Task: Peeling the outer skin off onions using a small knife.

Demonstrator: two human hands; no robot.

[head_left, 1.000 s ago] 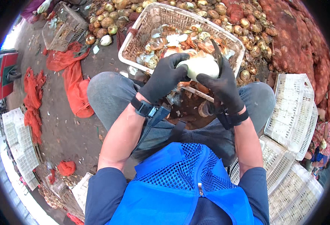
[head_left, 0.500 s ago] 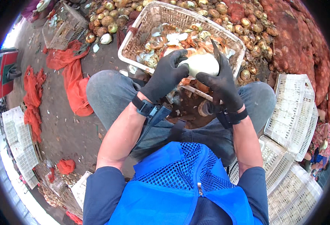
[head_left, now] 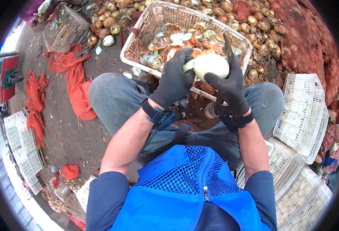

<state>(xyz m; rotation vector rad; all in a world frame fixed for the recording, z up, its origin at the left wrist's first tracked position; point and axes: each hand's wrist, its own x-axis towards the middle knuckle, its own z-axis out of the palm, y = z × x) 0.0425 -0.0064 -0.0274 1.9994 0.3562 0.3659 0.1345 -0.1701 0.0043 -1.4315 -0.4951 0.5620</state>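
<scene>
Both my hands wear dark gloves and hold a peeled white onion (head_left: 211,66) between them, above the near side of a plastic crate. My left hand (head_left: 176,75) grips the onion's pale green neck end. My right hand (head_left: 230,82) is closed round its other side, with a knife (head_left: 228,45) in the same hand, its dark blade pointing up and away. The knife's handle is hidden in the glove. Below lies the cream crate (head_left: 127,57), which holds onion skins and peelings (head_left: 177,38).
Unpeeled onions (head_left: 260,27) lie heaped behind the crate. Red mesh sacks (head_left: 300,38) of onions are stacked at the far right. White crates (head_left: 298,111) stand at my right. Empty red nets (head_left: 75,92) lie on the ground to the left, with another crate (head_left: 67,29) beyond.
The onion has turned in my hands, bringing its greenish neck into view at the left. My left hand has shifted slightly right and now holds the neck.
</scene>
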